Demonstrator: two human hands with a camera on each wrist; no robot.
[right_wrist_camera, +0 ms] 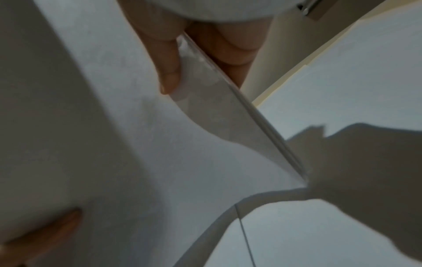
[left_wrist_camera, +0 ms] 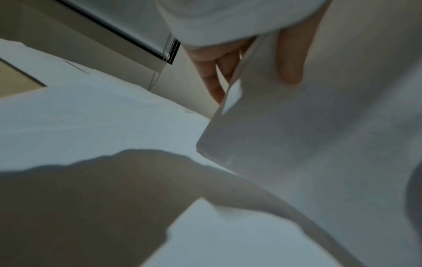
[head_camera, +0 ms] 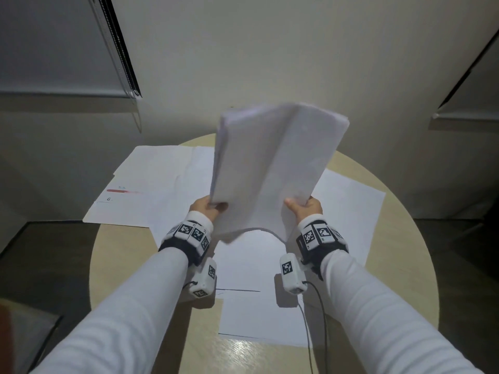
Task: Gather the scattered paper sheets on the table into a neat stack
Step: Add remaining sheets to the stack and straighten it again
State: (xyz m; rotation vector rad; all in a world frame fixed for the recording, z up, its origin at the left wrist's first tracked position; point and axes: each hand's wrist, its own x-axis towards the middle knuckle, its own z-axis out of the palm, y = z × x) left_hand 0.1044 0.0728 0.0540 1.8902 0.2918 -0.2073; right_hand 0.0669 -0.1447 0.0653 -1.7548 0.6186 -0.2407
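A round pale-wood bench point(head_camera: 405, 265) stood before a plain off-white wall point(head_camera: 270, 49). Grey roller blinds hung at the left point(head_camera: 54, 44) and at the right point(head_camera: 475, 93) (each with a dark frame edge beside it). The floor point(head_camera: 40, 252) was dark, the light dim.

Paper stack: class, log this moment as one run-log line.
paper stack raised off table | left hand and right hand hold near corners | loose sheets remain
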